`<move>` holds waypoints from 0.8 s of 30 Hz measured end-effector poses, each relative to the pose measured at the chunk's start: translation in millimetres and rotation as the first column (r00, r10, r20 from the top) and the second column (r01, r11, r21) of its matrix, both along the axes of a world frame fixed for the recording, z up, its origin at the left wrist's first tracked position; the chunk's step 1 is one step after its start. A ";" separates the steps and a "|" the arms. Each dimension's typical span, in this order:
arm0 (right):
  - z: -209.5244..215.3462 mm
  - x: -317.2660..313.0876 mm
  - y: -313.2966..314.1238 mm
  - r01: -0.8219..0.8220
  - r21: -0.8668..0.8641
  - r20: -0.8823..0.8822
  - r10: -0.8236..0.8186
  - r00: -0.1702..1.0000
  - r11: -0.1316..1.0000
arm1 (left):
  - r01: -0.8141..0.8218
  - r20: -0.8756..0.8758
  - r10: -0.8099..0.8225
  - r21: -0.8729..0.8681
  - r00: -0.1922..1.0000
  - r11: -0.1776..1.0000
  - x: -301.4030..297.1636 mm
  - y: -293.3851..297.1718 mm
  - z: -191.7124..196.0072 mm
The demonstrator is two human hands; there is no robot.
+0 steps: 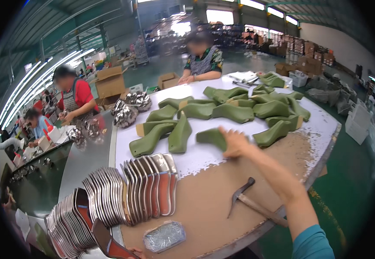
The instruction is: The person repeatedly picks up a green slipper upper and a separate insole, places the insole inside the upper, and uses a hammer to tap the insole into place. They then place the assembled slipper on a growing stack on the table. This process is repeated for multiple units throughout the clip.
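Note:
My right hand (236, 143) reaches across the table with its fingers around one end of a green shoe last (211, 137). Slight blur softens that hand's outline. At the lower edge, only part of my left hand (136, 253) shows, its fingers at the end of a curved shoe-sole piece (110, 244) with a dark, shiny rim and reddish-brown face. Beside it, similar silver-edged sole pieces (105, 194) stand packed in curving rows. More green shoe lasts (235, 111) lie in a loose group on the white sheet beyond my right hand.
A wooden-handled hammer (256, 207) lies under my right forearm. Near the front sits a clear-wrapped packet (164, 236). Silver crumpled bundles (125, 113) rest at the table's left edge. One co-worker (202, 60) is across the table, another (75, 95) at left. White crates (356, 123) stand at right.

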State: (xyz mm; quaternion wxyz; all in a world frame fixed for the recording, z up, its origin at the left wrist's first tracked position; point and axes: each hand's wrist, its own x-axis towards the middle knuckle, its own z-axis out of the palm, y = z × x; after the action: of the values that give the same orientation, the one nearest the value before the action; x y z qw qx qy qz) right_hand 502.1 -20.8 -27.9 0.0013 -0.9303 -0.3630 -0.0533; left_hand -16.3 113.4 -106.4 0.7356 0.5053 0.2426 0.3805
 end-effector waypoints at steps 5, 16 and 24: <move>28.9 -97.0 17.6 0.090 0.261 -0.403 0.024 0.915 0.961 | -0.229 -0.099 0.228 0.002 0.969 0.974 12.2 3.9 -17.2; 25.6 -361.1 1.6 -0.089 0.848 -0.421 0.765 0.487 0.523 | 0.002 0.202 0.074 -0.351 0.977 0.936 26.8 -101.1 96.2; 9.8 -453.1 -65.7 0.095 0.839 -0.516 0.728 0.452 0.535 | -0.017 0.216 0.186 -0.608 0.959 0.794 -29.9 -132.7 48.6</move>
State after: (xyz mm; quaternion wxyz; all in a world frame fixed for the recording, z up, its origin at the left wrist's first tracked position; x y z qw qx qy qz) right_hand 49.0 -86.5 -18.0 0.5868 -0.6303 -0.4433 0.2486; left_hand -46.2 -19.3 -57.7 0.8614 0.1771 0.2770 0.3872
